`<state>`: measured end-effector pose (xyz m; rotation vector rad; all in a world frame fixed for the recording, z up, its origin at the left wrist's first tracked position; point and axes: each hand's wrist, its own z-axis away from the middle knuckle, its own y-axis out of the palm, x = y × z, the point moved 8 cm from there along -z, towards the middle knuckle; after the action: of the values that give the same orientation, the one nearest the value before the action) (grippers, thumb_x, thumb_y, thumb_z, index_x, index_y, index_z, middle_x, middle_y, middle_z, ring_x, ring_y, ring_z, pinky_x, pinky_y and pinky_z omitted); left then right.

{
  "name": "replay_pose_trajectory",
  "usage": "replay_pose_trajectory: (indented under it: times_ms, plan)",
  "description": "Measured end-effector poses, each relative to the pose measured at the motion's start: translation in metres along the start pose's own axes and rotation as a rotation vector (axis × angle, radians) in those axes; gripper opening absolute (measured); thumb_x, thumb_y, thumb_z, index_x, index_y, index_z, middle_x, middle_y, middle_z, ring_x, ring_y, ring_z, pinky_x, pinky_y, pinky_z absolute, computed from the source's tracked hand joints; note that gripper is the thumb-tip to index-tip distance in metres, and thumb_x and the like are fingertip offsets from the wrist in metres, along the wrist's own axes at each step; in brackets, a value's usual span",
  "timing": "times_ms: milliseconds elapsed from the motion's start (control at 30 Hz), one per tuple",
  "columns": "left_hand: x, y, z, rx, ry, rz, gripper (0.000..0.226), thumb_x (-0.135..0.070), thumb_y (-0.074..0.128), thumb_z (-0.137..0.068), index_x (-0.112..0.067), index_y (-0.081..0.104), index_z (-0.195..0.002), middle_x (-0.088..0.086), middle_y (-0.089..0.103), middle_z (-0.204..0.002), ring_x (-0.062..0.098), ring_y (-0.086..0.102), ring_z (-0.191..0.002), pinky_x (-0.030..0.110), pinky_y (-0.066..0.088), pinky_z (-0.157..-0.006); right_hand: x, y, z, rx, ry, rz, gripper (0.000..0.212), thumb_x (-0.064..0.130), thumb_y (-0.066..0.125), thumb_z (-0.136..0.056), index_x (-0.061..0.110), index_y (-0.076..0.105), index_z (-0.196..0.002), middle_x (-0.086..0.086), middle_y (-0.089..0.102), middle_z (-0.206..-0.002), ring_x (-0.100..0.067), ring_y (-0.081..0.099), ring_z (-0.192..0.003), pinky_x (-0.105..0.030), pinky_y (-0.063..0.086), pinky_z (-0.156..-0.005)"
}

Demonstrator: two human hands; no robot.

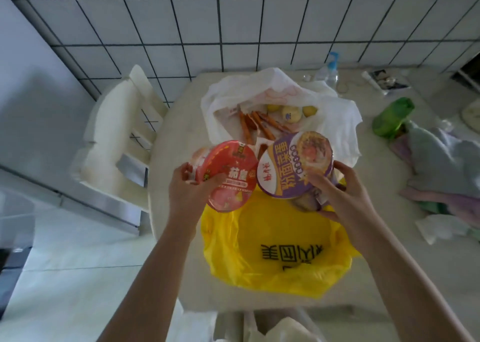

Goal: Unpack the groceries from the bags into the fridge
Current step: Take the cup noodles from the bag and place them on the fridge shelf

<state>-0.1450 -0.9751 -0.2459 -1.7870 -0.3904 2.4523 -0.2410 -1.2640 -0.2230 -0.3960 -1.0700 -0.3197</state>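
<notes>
Nearest: flat yellow plastic bag [275,250] with black print, spread on round beige table [176,144], mouth slack, looks emptied

Above it, 2 round instant-noodle bowls held up side by side, rims touching or nearly so:
- left hand [188,188] clasping red-lidded noodle bowl [230,175], thumb over the lid edge, fingers underneath
- right hand [335,193] clasping purple-lidded noodle bowl [294,163], fingers wrapped round the near side and base

Both bowls tipped, lids turned up toward the camera; no true long axis, being round; each bowl's own axis leans back toward the holder, print reading upside down from here

Beyond: open white plastic bag [335,123], holding orange stick-shaped packets [255,124] and 3 yellowish round fruits [292,113]

Farther: clear plastic bottle with blue cap [328,72], green crumpled bag [392,118], white chair [117,133] at left, tiled wall behind; fridge not identifiable for certain

Risks, as judgement:
- 1 bowl per hand, held by edge and base only; slick film wrap could let 1 slip on the carry
- no free hand for a fridge door; shifting both bowls into 1 arm invites a drop
- bowls knocking together may loosen either hold
</notes>
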Motion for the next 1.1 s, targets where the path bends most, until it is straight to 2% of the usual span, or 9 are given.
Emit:
replay_pose_trajectory:
  times_ms: [33,133,267,400,533,633,867,1033,1100]
  plan:
    - [0.009,-0.007,0.015,0.005,-0.047,0.087,0.057,-0.028,0.085,-0.067,-0.025,0.053,-0.114,-0.013,0.063,-0.097,0.004,0.062,-0.083,0.011,0.049,-0.061,-0.004,-0.001,0.011,0.004,-0.002,-0.028,0.063,0.041,0.076,-0.073,0.032,0.046,-0.128,0.005,0.066,-0.105,-0.010,0.068,-0.088,-0.026,0.055,-0.058]
    - [0.045,-0.026,0.057,-0.002,-0.250,0.326,0.070,-0.037,0.082,-0.063,-0.023,0.052,-0.125,0.001,0.068,-0.110,0.019,0.067,-0.095,0.034,0.057,-0.077,-0.020,-0.008,0.038,0.018,-0.006,-0.078,0.062,0.044,0.074,-0.073,0.035,0.047,-0.128,0.002,0.068,-0.108,-0.014,0.069,-0.092,-0.029,0.055,-0.061]
    - [0.080,-0.044,0.115,-0.052,-0.368,0.479,0.058,-0.036,0.076,-0.074,-0.021,0.052,-0.124,0.005,0.068,-0.109,0.024,0.065,-0.100,0.041,0.054,-0.081,-0.049,-0.013,0.069,0.055,0.026,-0.151,0.061,0.048,0.070,-0.076,0.035,0.047,-0.131,0.004,0.065,-0.114,-0.022,0.065,-0.104,-0.041,0.057,-0.076]
    - [0.101,-0.053,0.170,-0.092,-0.425,0.599,0.066,-0.040,0.076,-0.063,-0.022,0.052,-0.122,0.003,0.068,-0.106,0.027,0.063,-0.102,0.047,0.050,-0.090,-0.068,-0.011,0.101,0.114,0.019,-0.164,0.060,0.046,0.071,-0.074,0.033,0.049,-0.128,0.005,0.067,-0.110,-0.024,0.066,-0.101,-0.040,0.058,-0.072]
    - [0.135,-0.066,0.243,-0.152,-0.511,0.724,0.050,-0.040,0.074,-0.074,-0.022,0.056,-0.117,0.005,0.067,-0.111,0.026,0.062,-0.103,0.040,0.052,-0.080,-0.094,-0.012,0.149,0.208,0.005,-0.159,0.073,0.051,0.078,-0.063,0.031,0.050,-0.128,0.005,0.070,-0.106,-0.025,0.068,-0.099,-0.041,0.057,-0.071]
    - [0.162,-0.083,0.300,-0.231,-0.558,0.819,0.045,-0.042,0.072,-0.079,-0.023,0.058,-0.116,0.006,0.067,-0.111,0.026,0.063,-0.100,0.035,0.052,-0.070,-0.116,-0.008,0.182,0.265,0.010,-0.153,0.059,0.043,0.073,-0.075,0.032,0.050,-0.127,0.002,0.068,-0.108,-0.026,0.068,-0.096,-0.040,0.056,-0.068]
    - [0.205,-0.148,0.399,-0.488,-0.561,0.882,0.026,-0.041,0.069,-0.082,-0.025,0.056,-0.098,0.005,0.066,-0.106,0.024,0.063,-0.100,0.038,0.052,-0.076,-0.141,0.031,0.258,0.492,0.024,-0.060,0.044,0.034,0.067,-0.083,0.031,0.051,-0.124,0.003,0.070,-0.105,-0.022,0.068,-0.096,-0.041,0.057,-0.070]
    - [0.230,-0.203,0.442,-0.640,-0.521,0.934,0.025,-0.042,0.068,-0.083,-0.025,0.056,-0.097,0.004,0.065,-0.109,0.024,0.061,-0.102,0.037,0.051,-0.076,-0.152,0.079,0.310,0.669,0.007,0.042,0.043,0.034,0.066,-0.083,0.032,0.052,-0.124,0.008,0.071,-0.103,-0.018,0.068,-0.098,-0.032,0.058,-0.067]
    - [0.242,-0.226,0.460,-0.700,-0.512,0.952,0.031,-0.043,0.067,-0.083,-0.023,0.056,-0.105,0.004,0.066,-0.109,0.022,0.062,-0.101,0.036,0.051,-0.074,-0.160,0.104,0.332,0.730,0.021,0.075,0.046,0.035,0.067,-0.082,0.032,0.051,-0.125,0.007,0.071,-0.103,-0.019,0.067,-0.100,-0.033,0.058,-0.067]
